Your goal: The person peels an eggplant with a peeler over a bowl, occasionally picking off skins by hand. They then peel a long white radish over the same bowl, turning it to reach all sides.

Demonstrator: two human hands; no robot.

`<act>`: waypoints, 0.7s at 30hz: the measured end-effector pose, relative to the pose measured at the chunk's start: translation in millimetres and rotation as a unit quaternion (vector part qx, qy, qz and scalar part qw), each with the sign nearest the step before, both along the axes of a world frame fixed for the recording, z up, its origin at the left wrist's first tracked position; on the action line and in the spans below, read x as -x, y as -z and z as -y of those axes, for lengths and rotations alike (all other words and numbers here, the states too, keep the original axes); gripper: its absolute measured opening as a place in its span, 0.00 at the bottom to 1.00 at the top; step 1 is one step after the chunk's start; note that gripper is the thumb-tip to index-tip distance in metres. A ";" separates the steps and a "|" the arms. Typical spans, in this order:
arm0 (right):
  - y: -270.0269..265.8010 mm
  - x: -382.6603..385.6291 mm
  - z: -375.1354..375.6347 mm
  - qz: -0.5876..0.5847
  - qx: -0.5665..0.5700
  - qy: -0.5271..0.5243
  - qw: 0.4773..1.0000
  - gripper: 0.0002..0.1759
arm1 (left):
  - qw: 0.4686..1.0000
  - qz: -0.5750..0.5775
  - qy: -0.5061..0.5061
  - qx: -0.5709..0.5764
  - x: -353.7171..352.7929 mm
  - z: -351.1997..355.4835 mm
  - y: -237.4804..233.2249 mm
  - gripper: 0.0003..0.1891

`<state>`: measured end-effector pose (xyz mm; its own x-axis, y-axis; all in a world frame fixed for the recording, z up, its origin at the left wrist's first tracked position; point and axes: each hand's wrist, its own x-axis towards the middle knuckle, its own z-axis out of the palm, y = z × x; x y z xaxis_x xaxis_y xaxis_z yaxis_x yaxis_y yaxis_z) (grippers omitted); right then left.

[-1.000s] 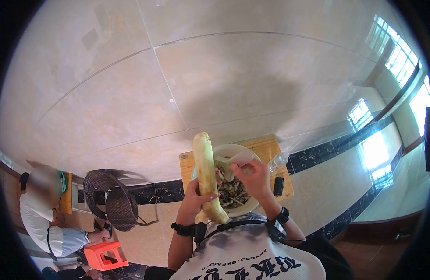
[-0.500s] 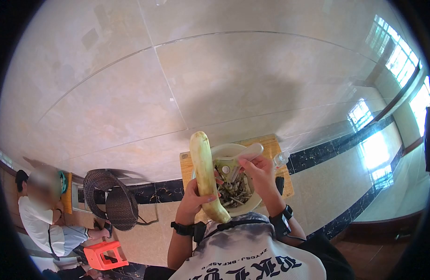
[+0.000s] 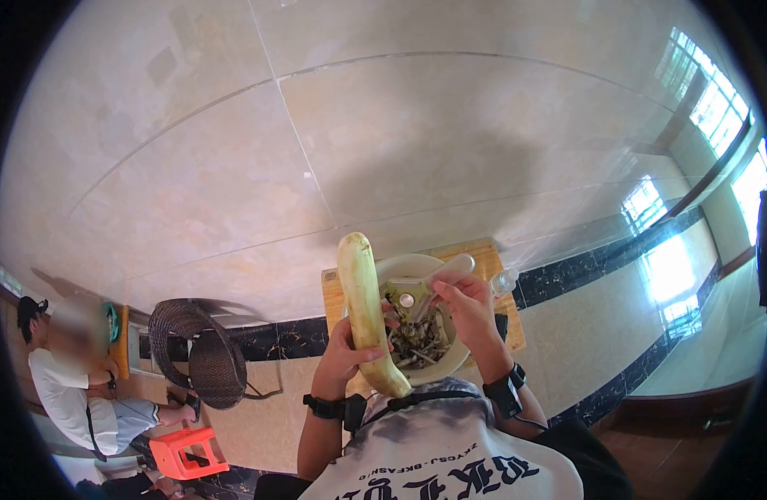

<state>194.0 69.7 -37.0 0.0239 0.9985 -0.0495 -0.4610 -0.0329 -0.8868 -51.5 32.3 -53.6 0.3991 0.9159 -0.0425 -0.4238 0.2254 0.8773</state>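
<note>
My left hand [image 3: 347,354] is wrapped round a long, pale green-yellow gourd [image 3: 364,304], which stands nearly upright with its lower end near my shirt. My right hand [image 3: 467,307] grips a white-handled peeler [image 3: 452,268], apart from the gourd; its working end is partly hidden by my fingers. Below both hands sits a large cream bowl [image 3: 460,357] holding dark and pale strips of scraps [image 3: 418,343]. A flat greenish piece with a round white spot [image 3: 407,300] shows in the bowl's upper part.
The bowl rests on a small wooden table [image 3: 483,250] against the tiled wall. A clear bottle [image 3: 504,283] stands by its right edge. To the left are a dark wicker chair [image 3: 217,371], an orange plastic stool [image 3: 187,452] and a seated person [image 3: 71,396].
My right hand and the peeler have shifted slightly to the right. My left hand and the gourd hold almost the same place. The seated person's head and arm have moved a little.
</note>
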 end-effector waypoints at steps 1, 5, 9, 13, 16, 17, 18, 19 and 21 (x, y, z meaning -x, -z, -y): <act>0.3 -0.1 -0.1 0.000 -0.003 -0.002 1.000 0.10 | 1.000 0.004 -0.005 0.002 0.0 -0.1 1.5 0.42; -5.7 -0.9 2.7 -0.013 -0.005 0.017 1.000 0.09 | 1.000 0.006 -0.017 0.013 0.7 0.3 3.4 0.45; 12.9 -11.2 1.9 0.076 -0.028 0.042 0.996 0.07 | 0.999 0.004 -0.036 0.019 2.3 1.8 4.0 0.45; 59.9 -27.1 -1.4 0.430 -0.016 0.069 0.900 0.10 | 0.999 -0.004 -0.042 0.020 4.9 5.4 -4.7 0.44; 112.2 -35.9 0.6 0.561 -0.046 0.085 0.822 0.12 | 0.999 -0.008 -0.042 0.017 4.9 5.2 -2.5 0.44; 128.0 -38.5 0.9 0.567 -0.030 0.086 0.819 0.12 | 0.999 -0.011 -0.047 0.020 3.8 6.7 -5.5 0.43; 141.1 -40.0 1.2 0.573 -0.013 0.087 0.815 0.11 | 0.998 -0.015 -0.052 0.024 3.1 7.5 -6.9 0.43; 151.5 -41.2 1.4 0.579 0.004 0.087 0.811 0.11 | 0.998 -0.015 -0.052 0.024 3.0 7.9 -6.4 0.43; 170.1 -44.6 -0.1 0.601 0.008 0.094 0.793 0.11 | 0.998 -0.017 -0.053 0.023 3.7 8.5 -5.2 0.44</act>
<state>238.6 69.7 -207.1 0.2112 0.9713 0.1092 0.7202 -0.0791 -0.6892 -55.2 23.8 -48.4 0.2979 0.9496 -0.0980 -0.4176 0.2220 0.8811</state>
